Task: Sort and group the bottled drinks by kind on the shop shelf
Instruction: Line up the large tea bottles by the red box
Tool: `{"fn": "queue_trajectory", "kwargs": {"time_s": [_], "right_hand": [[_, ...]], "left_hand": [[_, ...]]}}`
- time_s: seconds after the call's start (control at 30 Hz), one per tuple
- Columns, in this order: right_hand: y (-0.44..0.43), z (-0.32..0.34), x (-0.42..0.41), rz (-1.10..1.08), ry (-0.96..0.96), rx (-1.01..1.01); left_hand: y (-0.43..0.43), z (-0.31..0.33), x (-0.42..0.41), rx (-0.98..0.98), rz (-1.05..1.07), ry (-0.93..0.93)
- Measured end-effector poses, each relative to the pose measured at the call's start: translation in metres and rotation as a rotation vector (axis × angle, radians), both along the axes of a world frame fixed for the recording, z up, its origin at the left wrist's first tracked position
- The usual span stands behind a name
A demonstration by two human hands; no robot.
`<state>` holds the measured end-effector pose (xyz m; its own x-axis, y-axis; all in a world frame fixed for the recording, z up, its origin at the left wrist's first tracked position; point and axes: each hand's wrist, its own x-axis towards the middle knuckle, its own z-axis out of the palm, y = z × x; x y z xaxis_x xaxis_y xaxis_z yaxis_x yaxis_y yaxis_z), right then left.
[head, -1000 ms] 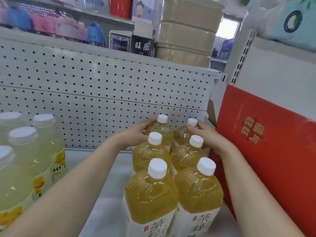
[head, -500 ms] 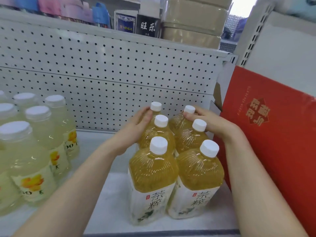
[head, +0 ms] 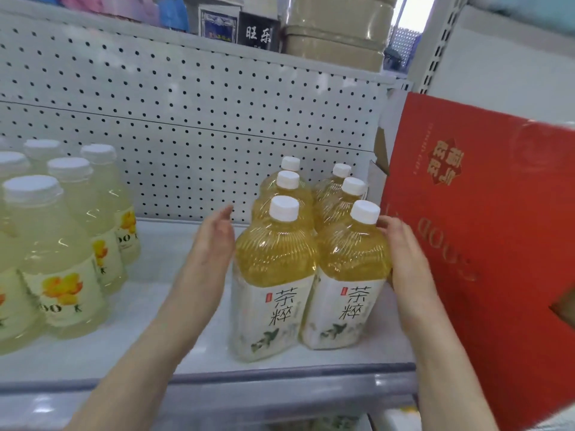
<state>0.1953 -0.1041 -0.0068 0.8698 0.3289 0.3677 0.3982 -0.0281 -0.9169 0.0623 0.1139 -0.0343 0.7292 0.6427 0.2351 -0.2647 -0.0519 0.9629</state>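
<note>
On the left of the shelf (head: pixel 155 306) the pale lemon drink bottles (head: pixel 65 244) stand bunched together, white caps up, orange-flower labels facing out. A bare strip of shelf keeps them well apart from the amber tea bottles (head: pixel 273 253), six of them in two tight rows of three running back toward the pegboard (head: pixel 186 119). To the right, a red gift box (head: pixel 482 228) leans just beside the tea rows. Judging by how things lie, the sorting on this stretch looks close to done: each kind sits in its own block with no stray mixed in. What may be left is squaring up the tea rows, and any bottles outside the view cannot be judged.

The left hand (head: pixel 211 244) is flat and upright, fingers together and pointing toward the pegboard, palm facing the near-left tea bottle; its grip is apart, clamped on nothing, and a thin gap seems to separate it from the plastic, though blur makes that uncertain. The right hand (head: pixel 404 253) lies flat against the right side of the near-right tea bottle, between it and the red box, fingertips by the shoulder under the cap; it presses, its grip not wrapped round anything
</note>
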Motion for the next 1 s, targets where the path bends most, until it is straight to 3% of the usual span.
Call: {"fn": "queue_trajectory", "kwargs": {"time_s": [0.13,0.6,1.0], "right_hand": [[0.003,-0.013,-0.023,0.006,-0.114,-0.029],[0.012,-0.016,-0.029,-0.172,-0.094,0.023],[0.01,-0.017,-0.032,-0.3,-0.328,-0.139]], "left_hand": [[-0.063,-0.011,-0.021,0.327,-0.037,-0.057],[-0.035,-0.015,0.005,0.34,-0.085,-0.135],[-0.035,-0.009,-0.004,0.363,-0.098,0.014]]}}
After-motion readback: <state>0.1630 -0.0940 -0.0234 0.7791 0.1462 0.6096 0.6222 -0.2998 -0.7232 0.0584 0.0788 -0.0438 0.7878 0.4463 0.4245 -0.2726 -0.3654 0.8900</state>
